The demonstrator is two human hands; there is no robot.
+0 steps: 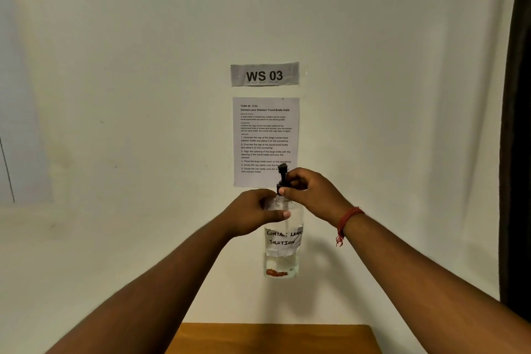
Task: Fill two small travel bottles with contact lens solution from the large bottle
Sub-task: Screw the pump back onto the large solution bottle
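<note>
White wall (373,95) across most of the view, taken here as landmark. Taped to its middle, a grey strip sign (264,75) reading "WS 03". Just below that sign on the wall, a printed instruction sheet (265,135) headed "Contact Lens Solution Travel Bottle Refill", with numbered steps; lowest lines partly hidden. Along the wall's right edge, a dark curtain (517,152) hanging full height. At the wall's far left, a paler glossy panel (17,95) catching light. Below the wall, at the bottom edge, a wooden tabletop (273,339), orange-brown, only its far part visible.
</note>
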